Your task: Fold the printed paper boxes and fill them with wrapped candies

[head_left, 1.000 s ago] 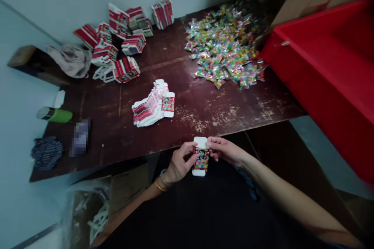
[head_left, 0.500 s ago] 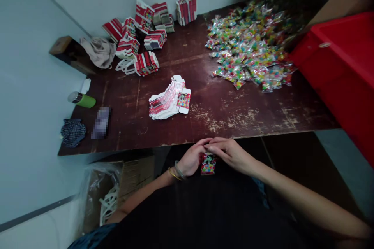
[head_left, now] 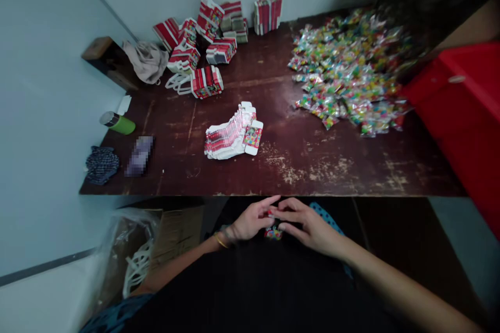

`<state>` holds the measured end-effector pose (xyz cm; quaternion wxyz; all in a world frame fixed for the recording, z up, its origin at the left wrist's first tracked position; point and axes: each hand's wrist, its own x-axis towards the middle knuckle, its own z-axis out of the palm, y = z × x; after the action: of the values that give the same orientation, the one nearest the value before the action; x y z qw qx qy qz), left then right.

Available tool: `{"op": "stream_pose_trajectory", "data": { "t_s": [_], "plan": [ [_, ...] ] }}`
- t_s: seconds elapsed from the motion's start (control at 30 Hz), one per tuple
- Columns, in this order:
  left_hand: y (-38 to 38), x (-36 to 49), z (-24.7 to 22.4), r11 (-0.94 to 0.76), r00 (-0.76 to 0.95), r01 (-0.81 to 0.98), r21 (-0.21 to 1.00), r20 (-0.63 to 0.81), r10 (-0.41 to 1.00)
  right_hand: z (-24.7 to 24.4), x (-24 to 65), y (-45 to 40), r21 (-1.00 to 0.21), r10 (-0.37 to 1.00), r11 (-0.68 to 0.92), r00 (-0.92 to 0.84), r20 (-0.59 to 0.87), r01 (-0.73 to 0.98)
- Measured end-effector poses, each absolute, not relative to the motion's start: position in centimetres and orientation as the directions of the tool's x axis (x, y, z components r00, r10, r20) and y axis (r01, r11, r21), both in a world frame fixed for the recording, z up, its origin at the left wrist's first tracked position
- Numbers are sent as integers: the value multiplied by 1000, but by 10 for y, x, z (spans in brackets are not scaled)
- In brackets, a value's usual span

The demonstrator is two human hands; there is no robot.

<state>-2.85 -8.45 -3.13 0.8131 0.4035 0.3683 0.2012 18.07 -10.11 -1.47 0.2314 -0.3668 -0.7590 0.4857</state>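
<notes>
Just below the table's front edge, my left hand [head_left: 250, 221] and my right hand [head_left: 307, 222] meet around a small colourful printed box [head_left: 273, 233]. My left hand grips the box from its left side, with the index finger stretched out. The fingers of my right hand are bent over its top and right side, and they cover much of it. On the table lies a fanned stack of flat red and white cartons [head_left: 224, 140], with one carton [head_left: 253, 137] face up at its right end.
Many clear candy packets [head_left: 347, 73] are heaped at the back right, beside a red bin [head_left: 449, 93]. Bundled cartons [head_left: 207, 82] stand at the back left. A green bottle [head_left: 122, 124], dark cloth [head_left: 101, 165] and beige cloth [head_left: 146, 61] lie left. An open cardboard box [head_left: 177, 234] sits below.
The view has shifted and tilted slightly. My hands have moved a little lower from the table edge, my right fingers have spread more, and less of the small box shows.
</notes>
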Motion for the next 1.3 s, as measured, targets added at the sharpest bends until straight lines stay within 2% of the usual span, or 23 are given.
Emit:
{"op": "stream_pose_trajectory", "data": {
  "t_s": [0.07, 0.13, 0.2, 0.27, 0.33, 0.37, 0.43, 0.5, 0.57, 0.63, 0.7, 0.83, 0.9, 0.97, 1.03, 1.17, 1.23, 1.3],
  "plan": [
    [-73, -32, -26, 526, 618, 6, 851, -416, 667, -20, 194, -69, -868, 741, 350, -671, 27, 352],
    [-58, -38, -19, 431, 630, 111, 895, -399, 666, -26, 218, -17, -752, 846, 410, -524, 102, 516],
    [-45, -50, -10, 277, 693, 276, 920, -390, 606, -31, 246, 37, -556, 954, 274, -149, 260, 785],
    [-36, -64, -3, 91, 737, 424, 901, -402, 544, -39, 267, 69, -499, 950, 188, -27, 312, 846],
    [-33, -79, 2, -4, 723, 514, 858, -431, 540, -52, 270, 66, -489, 949, 200, -43, 313, 849],
    [-34, -84, 3, 3, 693, 535, 845, -441, 570, -60, 264, 51, -488, 946, 234, -81, 315, 841],
    [-36, -89, 1, 124, 591, 505, 854, -447, 672, -76, 243, 4, -498, 931, 332, -195, 308, 801],
    [-39, -85, -4, 314, 459, 341, 886, -448, 767, -84, 221, -49, -547, 908, 419, -320, 272, 724],
    [-40, -73, -10, 479, 392, 128, 868, -488, 780, -81, 203, -88, -646, 893, 442, -374, 251, 622],
    [-41, -58, -15, 563, 395, 16, 826, -522, 756, -67, 190, -104, -777, 915, 380, -327, 236, 502],
    [-42, -43, -19, 571, 428, 9, 821, -519, 740, -47, 182, -97, -889, 944, 279, -276, 183, 364],
    [-46, -24, -21, 545, 523, 31, 838, -478, 705, -12, 175, -57, -974, 985, 121, -143, 94, 193],
    [-48, -21, -19, 548, 554, 16, 836, -464, 691, -5, 175, -42, -980, 996, 86, -27, 83, 182],
    [-49, -21, -18, 552, 577, -4, 834, -449, 682, -4, 175, -35, -969, 995, 97, -21, 95, 229],
    [-50, -21, -18, 557, 588, -17, 830, -443, 677, -5, 176, -35, -924, 980, 181, -143, 139, 336],
    [-51, -21, -23, 548, 592, 74, 833, -479, 648, 0, 184, -36, -738, 885, 433, -400, 238, 517],
    [-52, -21, -24, 521, 609, 139, 842, -488, 626, 4, 188, -36, -677, 859, 477, -460, 224, 561],
    [-52, -21, -23, 481, 625, 181, 858, -478, 617, 6, 189, -38, -686, 832, 487, -526, 176, 541]
  ]
}}
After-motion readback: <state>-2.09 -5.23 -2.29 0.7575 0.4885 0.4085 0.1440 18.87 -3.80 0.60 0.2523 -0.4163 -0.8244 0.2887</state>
